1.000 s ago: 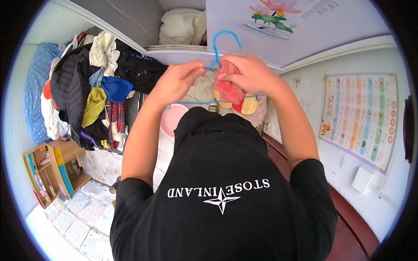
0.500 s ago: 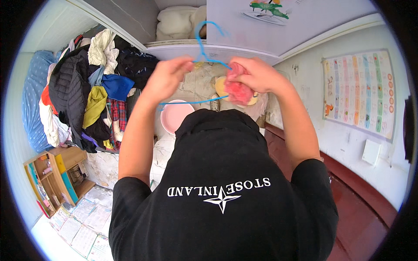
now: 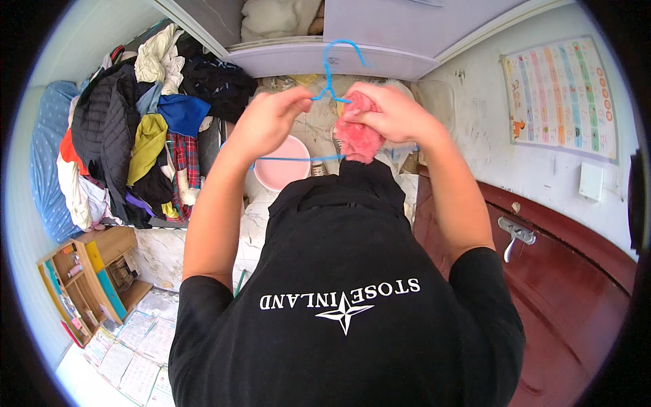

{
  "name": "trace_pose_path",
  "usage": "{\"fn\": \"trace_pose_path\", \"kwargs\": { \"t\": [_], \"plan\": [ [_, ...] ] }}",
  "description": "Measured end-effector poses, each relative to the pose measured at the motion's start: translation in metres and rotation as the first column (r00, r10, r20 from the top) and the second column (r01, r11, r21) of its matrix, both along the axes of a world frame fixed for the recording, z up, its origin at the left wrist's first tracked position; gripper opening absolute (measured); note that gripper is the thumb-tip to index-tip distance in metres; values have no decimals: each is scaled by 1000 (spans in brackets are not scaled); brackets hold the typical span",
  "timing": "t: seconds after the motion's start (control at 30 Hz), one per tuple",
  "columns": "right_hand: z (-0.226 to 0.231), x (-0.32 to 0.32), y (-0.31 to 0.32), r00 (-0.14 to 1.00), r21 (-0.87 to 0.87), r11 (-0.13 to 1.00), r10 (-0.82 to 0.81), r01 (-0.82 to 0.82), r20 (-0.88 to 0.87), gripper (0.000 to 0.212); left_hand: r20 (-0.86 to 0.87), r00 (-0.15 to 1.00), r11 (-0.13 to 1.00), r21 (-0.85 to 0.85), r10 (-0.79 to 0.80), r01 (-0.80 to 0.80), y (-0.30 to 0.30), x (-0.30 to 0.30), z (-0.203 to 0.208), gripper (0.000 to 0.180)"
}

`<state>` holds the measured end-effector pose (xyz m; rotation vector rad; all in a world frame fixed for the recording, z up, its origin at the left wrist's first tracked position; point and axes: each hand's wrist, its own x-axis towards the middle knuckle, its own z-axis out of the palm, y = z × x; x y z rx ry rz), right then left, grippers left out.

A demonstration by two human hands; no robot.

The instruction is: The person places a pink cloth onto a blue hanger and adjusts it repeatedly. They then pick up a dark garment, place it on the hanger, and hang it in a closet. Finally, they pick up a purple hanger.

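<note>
A blue clothes hanger [image 3: 328, 74] is held up in front of me, its hook on top and its bottom bar running low behind my left forearm. My left hand [image 3: 270, 117] pinches the hanger's shoulder left of the hook. On the other side, my right hand [image 3: 390, 112] grips a crumpled pink fluffy cloth [image 3: 359, 139], closed around the hanger's right shoulder. The cloth hangs below the fingers and covers the right end of the bottom bar.
Beyond my hands, a pink basin [image 3: 283, 166] stands on the floor. Piled clothes [image 3: 105, 125] lie at the left, near a wooden shelf unit [image 3: 88, 278]. A dark red door [image 3: 488, 271] with a metal handle is at the right, below a wall chart [image 3: 561, 98]. A lilac cabinet [image 3: 386, 34] is ahead.
The hanger and cloth have shifted slightly within the view, and my left fingers have closed in on the hanger's shoulder. More of the red door shows, with its handle now in view.
</note>
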<state>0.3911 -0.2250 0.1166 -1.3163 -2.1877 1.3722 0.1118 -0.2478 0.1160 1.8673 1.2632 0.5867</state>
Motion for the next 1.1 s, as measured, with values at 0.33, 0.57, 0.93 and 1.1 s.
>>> {"fn": "trace_pose_path", "kwargs": {
  "t": [0.33,0.57,0.93,1.1],
  "plan": [
    [9,-35,-28,975,81,976,-208,202,80,34,-16,999,993,103,-51,53,-24,24,-14,18],
    [25,10,-27,993,112,991,70,-80,91,35,-81,994,969,-242,-69,48,-22,17,26,19],
    [15,77,-39,993,88,995,33,-43,117,30,221,957,954,-271,190,-127,-26,-31,-18,17],
    [18,16,-37,991,140,990,8,-27,136,30,36,998,998,43,42,-43,-35,13,-9,17]
  ]
}}
